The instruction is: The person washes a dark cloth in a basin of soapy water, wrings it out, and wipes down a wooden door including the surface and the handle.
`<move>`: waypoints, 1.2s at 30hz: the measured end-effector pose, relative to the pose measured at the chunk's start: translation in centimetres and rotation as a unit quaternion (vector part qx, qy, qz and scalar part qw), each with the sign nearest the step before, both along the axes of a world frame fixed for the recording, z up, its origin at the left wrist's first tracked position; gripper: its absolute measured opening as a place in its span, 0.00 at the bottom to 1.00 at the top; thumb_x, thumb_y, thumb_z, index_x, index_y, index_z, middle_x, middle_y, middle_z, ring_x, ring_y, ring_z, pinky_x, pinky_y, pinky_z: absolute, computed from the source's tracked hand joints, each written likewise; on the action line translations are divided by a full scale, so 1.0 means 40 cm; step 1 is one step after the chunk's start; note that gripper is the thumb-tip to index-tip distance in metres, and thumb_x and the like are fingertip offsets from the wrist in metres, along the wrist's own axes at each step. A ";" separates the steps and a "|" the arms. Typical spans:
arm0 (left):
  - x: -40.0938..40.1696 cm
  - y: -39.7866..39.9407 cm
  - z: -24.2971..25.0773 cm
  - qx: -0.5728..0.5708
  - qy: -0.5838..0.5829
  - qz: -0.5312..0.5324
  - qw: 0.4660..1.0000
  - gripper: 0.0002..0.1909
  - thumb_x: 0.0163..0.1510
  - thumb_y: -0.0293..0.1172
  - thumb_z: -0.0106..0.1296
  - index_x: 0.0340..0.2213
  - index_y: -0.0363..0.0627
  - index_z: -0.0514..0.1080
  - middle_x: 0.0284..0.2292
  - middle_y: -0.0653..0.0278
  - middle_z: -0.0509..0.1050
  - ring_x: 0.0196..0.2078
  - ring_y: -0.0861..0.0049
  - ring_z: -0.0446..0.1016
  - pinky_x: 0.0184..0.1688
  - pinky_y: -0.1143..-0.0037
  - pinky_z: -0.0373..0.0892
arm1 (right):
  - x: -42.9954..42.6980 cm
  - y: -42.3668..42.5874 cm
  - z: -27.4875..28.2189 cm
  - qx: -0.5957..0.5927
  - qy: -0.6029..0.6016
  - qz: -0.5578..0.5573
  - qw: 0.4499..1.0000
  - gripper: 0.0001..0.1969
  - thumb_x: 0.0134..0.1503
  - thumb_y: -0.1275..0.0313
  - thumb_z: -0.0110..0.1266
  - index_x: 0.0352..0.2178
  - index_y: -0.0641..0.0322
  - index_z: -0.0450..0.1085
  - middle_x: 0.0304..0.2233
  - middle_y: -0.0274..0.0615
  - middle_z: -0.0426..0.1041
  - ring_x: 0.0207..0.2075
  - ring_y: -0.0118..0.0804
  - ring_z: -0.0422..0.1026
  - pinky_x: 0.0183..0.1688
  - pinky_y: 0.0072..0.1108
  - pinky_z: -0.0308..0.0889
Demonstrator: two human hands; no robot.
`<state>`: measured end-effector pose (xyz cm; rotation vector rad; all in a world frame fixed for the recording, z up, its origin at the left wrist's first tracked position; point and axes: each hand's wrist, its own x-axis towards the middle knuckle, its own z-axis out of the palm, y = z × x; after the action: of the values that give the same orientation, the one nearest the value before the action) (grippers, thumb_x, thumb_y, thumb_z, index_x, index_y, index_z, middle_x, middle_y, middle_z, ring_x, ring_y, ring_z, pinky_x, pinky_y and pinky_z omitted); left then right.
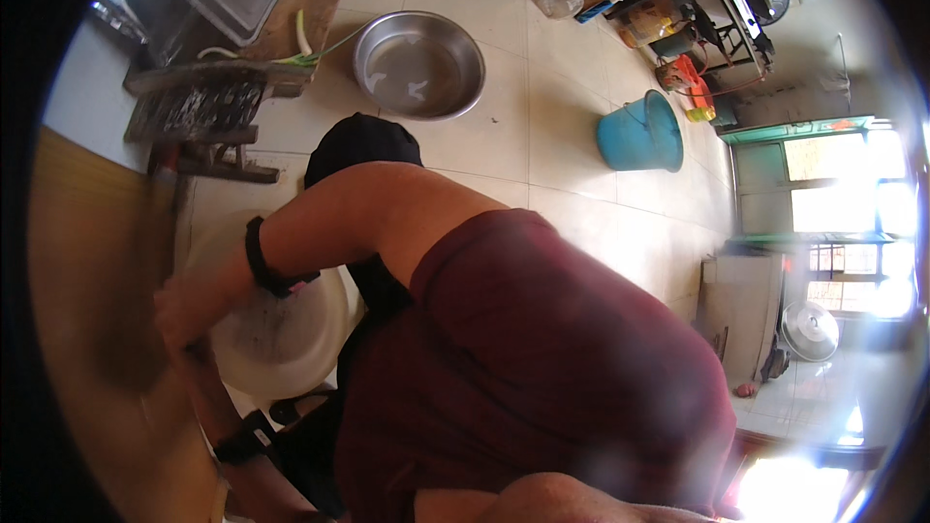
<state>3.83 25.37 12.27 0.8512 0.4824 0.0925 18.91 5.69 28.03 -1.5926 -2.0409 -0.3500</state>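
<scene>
Both of my hands meet at the left, over the edge of a pale round plastic basin (320, 341) on the tiled floor. My right hand (178, 309) is blurred; a black band circles that wrist. Just below it, my left hand (195, 352) is mostly covered by the other one, and its wrist also bears a black band. Whether either hand holds anything cannot be made out. The bottom of the basin looks dark and smudged. Between my arms and the floor are my dark red shirt and black clothing at the knee.
Near the top stands a steel basin (419, 65) with some water. A spring onion (301, 36) lies by a low wooden stool (211, 102) at the upper left. A blue bucket (632, 134) is farther right. A wooden panel (94, 269) borders the hands at the left.
</scene>
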 end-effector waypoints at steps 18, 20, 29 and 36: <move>0.149 -0.148 0.331 0.544 0.107 0.170 0.814 0.17 0.45 0.34 0.54 0.39 0.48 0.71 0.32 0.64 0.72 0.35 0.77 0.71 0.40 0.75 0.66 | -0.019 0.021 -0.039 -0.241 0.462 -0.187 0.833 0.13 0.40 0.67 0.57 0.31 0.56 0.72 0.21 0.43 0.72 0.22 0.44 0.72 0.26 0.29 0.67; 0.165 -0.207 0.411 0.640 0.173 0.117 0.739 0.16 0.45 0.33 0.54 0.38 0.42 0.71 0.35 0.60 0.74 0.35 0.75 0.72 0.40 0.75 0.67 | -0.019 0.009 -0.105 -0.202 0.418 -0.138 0.875 0.12 0.40 0.68 0.59 0.28 0.58 0.72 0.18 0.40 0.70 0.18 0.37 0.69 0.21 0.26 0.64; 0.179 -0.236 0.415 0.580 -0.008 0.095 0.809 0.03 0.43 0.25 0.46 0.21 0.43 0.70 0.17 0.65 0.68 0.22 0.80 0.66 0.24 0.80 0.63 | -0.035 -0.082 -0.131 -0.396 0.806 0.021 0.439 0.07 0.49 0.69 0.49 0.19 0.56 0.63 0.12 0.34 0.59 0.13 0.31 0.59 0.17 0.21 0.56; 0.158 -0.268 0.432 0.090 0.002 -0.061 0.994 0.05 0.42 0.20 0.45 0.22 0.46 0.64 0.12 0.73 0.56 0.10 0.84 0.54 0.11 0.81 0.50 | -0.052 -0.120 -0.093 -0.441 0.874 0.128 0.160 0.09 0.49 0.72 0.47 0.16 0.50 0.59 0.12 0.29 0.55 0.11 0.28 0.55 0.14 0.19 0.50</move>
<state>10.16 14.64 29.57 1.0567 0.4296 0.0213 16.83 0.91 24.31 -0.5575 -0.0611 2.1178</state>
